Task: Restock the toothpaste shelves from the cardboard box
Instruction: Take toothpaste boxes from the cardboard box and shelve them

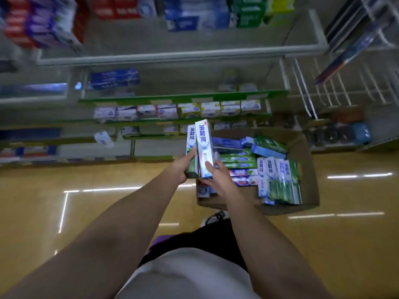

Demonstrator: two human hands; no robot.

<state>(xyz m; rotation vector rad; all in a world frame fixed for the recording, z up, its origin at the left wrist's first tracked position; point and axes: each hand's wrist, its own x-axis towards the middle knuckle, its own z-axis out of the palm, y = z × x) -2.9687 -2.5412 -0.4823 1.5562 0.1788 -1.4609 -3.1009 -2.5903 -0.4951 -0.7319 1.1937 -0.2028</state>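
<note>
Head view looks down my two bare forearms toward the shelves and the floor. Far to the left of my left hand (183, 164), blurred rows of red, purple and blue cartons sit on the upper shelf, and lower shelves there carry more blue and white packs that I cannot read. Ahead of my left hand, beyond its fingertips, the green-edged toothpaste shelves (185, 97) hold a row of small white, pink and yellow-green boxes. My left hand is curled round a white-and-green toothpaste carton (191, 145), held upright, thumb across its front face. Touching that carton on its right side stands a white-and-pink toothpaste carton (204, 145), also upright and a little taller in the picture. My right hand (218, 180) holds this one near its lower end, fingers wrapped on its front and right edge. Both hands are close together, nearly touching, just over the near left corner of the cardboard box (302, 145). The box stands on the shiny wooden floor (345, 244), to the right of my right hand and slightly beyond it. Inside it lie blue, green and red-and-blue cartons flat in the middle, while a pack of white-and-green cartons (280, 180) stands on end along its right side. Further right, a white wire rack (336, 87) rises beside the shelves.
</note>
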